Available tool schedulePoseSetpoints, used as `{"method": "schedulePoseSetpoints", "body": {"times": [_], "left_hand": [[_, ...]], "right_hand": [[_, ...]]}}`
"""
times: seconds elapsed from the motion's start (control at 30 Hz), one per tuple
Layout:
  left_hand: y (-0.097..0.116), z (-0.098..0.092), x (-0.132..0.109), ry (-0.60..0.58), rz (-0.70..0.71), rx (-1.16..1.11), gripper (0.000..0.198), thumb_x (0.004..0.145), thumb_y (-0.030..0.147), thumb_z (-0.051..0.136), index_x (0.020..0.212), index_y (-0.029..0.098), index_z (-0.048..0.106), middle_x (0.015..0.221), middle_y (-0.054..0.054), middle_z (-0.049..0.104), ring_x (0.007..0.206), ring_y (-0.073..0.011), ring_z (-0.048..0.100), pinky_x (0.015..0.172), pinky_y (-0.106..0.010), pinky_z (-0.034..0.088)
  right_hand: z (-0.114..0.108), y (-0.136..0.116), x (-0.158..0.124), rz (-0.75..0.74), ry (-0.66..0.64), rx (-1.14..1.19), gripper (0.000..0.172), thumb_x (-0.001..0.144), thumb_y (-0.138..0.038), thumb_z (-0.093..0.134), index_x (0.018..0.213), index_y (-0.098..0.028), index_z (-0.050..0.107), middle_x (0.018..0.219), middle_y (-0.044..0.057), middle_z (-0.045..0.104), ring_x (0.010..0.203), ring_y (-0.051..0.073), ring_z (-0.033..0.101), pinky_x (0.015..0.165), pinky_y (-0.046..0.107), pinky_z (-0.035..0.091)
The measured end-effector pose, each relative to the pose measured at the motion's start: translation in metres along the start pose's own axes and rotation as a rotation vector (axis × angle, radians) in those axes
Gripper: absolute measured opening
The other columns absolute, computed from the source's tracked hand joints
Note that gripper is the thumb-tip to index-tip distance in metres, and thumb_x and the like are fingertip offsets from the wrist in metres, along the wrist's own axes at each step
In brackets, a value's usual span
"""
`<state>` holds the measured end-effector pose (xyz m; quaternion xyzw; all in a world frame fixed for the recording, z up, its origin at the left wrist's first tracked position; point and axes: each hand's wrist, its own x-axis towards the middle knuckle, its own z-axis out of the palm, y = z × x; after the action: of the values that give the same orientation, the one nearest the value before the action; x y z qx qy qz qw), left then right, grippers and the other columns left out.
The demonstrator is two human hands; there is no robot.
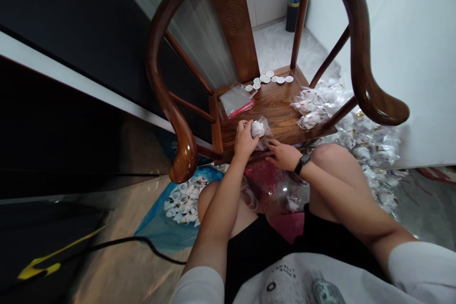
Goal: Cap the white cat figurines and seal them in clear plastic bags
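The left hand (245, 140) curls its fingers tightly round a soft white lump (258, 128), pinching it against a transparent plastic bag (266, 138) (whether the lump sits inside the bag is hard to tell). The right hand (282, 155), a black strap watch (302, 164) on its wrist, lies with fingers extended at the bag's lower edge; whether they pinch the plastic cannot be told. Lump and bag rest at the front of the reddish-brown wooden seat (274, 114) of a curved-rail armchair. Below, by the left knee, white plastic cups (181, 202) lie on a blue plastic sheet (160, 223). Farther along the seat sit sealed bags with white and red contents (308, 107), a flat transparent bag with a red strip (235, 100) and small round white caps (265, 79)
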<state>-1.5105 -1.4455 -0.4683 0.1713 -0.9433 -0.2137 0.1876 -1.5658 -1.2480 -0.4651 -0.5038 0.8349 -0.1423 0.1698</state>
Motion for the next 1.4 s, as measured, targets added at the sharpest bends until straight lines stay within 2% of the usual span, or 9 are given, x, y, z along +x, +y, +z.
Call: {"method": "schedulePoseSetpoints", "body": {"times": [0.13,0.27,0.33,0.4,0.47,0.63,0.97,1.17,1.4], "left_hand": [[0.003,0.004,0.003,-0.024,-0.073,0.146,0.041,0.094,0.028,0.070,0.135,0.028,0.068,0.130,-0.010,0.068,0.127,-0.0309,0.062,0.117,-0.047,0.045],[0.002,0.002,0.007,-0.053,-0.062,0.137,0.050,0.093,0.030,0.070,0.143,0.030,0.063,0.139,-0.010,0.067,0.134,-0.0300,0.060,0.121,-0.048,0.041],[-0.005,-0.002,0.009,-0.152,-0.027,0.080,0.072,0.090,0.038,0.075,0.157,0.030,0.048,0.154,-0.012,0.060,0.146,-0.0322,0.053,0.129,-0.055,0.031],[-0.015,-0.007,0.010,-0.302,0.020,0.023,0.098,0.089,0.043,0.076,0.171,0.030,0.023,0.167,-0.015,0.047,0.158,-0.0348,0.041,0.132,-0.065,0.018],[-0.025,-0.012,0.011,-0.418,0.058,0.014,0.107,0.091,0.045,0.073,0.174,0.028,0.007,0.174,-0.016,0.037,0.164,-0.0354,0.031,0.132,-0.070,0.010],[-0.037,-0.012,0.006,-0.482,0.079,0.143,0.098,0.094,0.052,0.069,0.174,0.028,0.017,0.179,-0.013,0.027,0.169,-0.0361,0.017,0.133,-0.071,0.000],[-0.016,0.008,-0.005,-0.427,0.023,0.184,0.096,0.097,0.061,0.059,0.175,0.028,0.013,0.181,-0.009,0.017,0.170,-0.0384,0.005,0.132,-0.074,-0.004],[-0.020,0.006,-0.001,-0.487,-0.003,0.137,0.090,0.102,0.055,0.052,0.175,0.031,0.006,0.182,-0.006,0.012,0.170,-0.0373,0.003,0.130,-0.077,-0.008],[-0.028,-0.002,0.003,-0.540,0.048,0.155,0.093,0.098,0.044,0.060,0.174,0.032,0.008,0.182,-0.006,0.011,0.170,-0.0386,0.000,0.127,-0.079,-0.010]], "right_hand": [[-0.004,-0.002,-0.001,-0.007,-0.016,-0.016,0.045,0.104,-0.044,0.060,0.135,-0.013,0.069,0.158,0.019,0.054,0.117,0.030,0.074,0.099,0.039,0.057],[-0.005,-0.002,-0.002,0.000,0.008,-0.047,0.042,0.105,-0.045,0.056,0.128,-0.014,0.072,0.153,0.017,0.058,0.111,0.029,0.075,0.094,0.037,0.057],[-0.006,-0.001,-0.002,0.029,0.025,-0.064,0.039,0.106,-0.045,0.054,0.124,-0.015,0.072,0.144,0.017,0.063,0.107,0.028,0.075,0.090,0.035,0.056],[-0.008,0.002,-0.001,0.063,0.036,-0.072,0.034,0.107,-0.042,0.053,0.120,-0.016,0.071,0.132,0.016,0.068,0.104,0.027,0.075,0.087,0.034,0.054],[-0.010,0.004,-0.001,0.082,0.049,-0.069,0.029,0.108,-0.037,0.052,0.118,-0.017,0.070,0.124,0.014,0.071,0.105,0.026,0.074,0.085,0.033,0.053],[-0.010,0.003,0.003,0.095,0.054,-0.075,0.027,0.110,-0.027,0.044,0.118,-0.019,0.069,0.123,0.014,0.071,0.103,0.025,0.073,0.082,0.032,0.050],[-0.011,-0.020,0.011,0.053,0.206,-0.103,0.038,0.113,-0.028,0.033,0.115,-0.018,0.070,0.132,0.017,0.067,0.103,0.024,0.071,0.083,0.032,0.048],[0.002,-0.010,0.021,0.129,0.104,-0.062,0.027,0.108,-0.029,0.048,0.124,-0.021,0.069,0.128,0.012,0.071,0.100,0.024,0.074,0.082,0.032,0.050],[0.010,-0.005,0.033,0.142,0.099,-0.028,0.021,0.107,-0.031,0.055,0.122,-0.021,0.066,0.120,0.012,0.077,0.106,0.027,0.074,0.086,0.033,0.051]]}}
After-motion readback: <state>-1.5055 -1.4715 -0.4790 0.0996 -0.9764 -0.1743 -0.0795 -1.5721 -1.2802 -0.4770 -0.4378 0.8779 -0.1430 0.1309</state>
